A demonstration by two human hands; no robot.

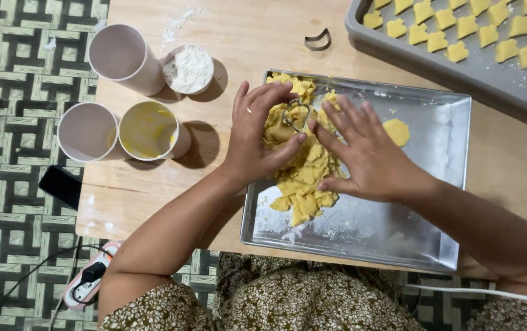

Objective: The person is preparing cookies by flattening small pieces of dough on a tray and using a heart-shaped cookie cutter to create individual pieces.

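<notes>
Pressing into a heap of yellow dough, both hands work over a shiny metal tray that sits on a low wooden table. The left hand curls its fingers around a small metal cookie cutter, with the thumb closing from below, so the hand is partly closed on the cutter, which stands on top of the dough. The right hand is open, fingers spread and flat, resting on the dough just beside the cutter. A small round piece of dough lies apart on the tray, to the right of the right hand.

Left of the tray stand four cups: a small cup of white flour, a cup smeared with yellow inside, and two empty pale cups. A second cutter lies on the table further away. In the top right corner a grey baking tray carries rows of cut dough shapes. On the patterned floor lie a dark phone and a power strip.
</notes>
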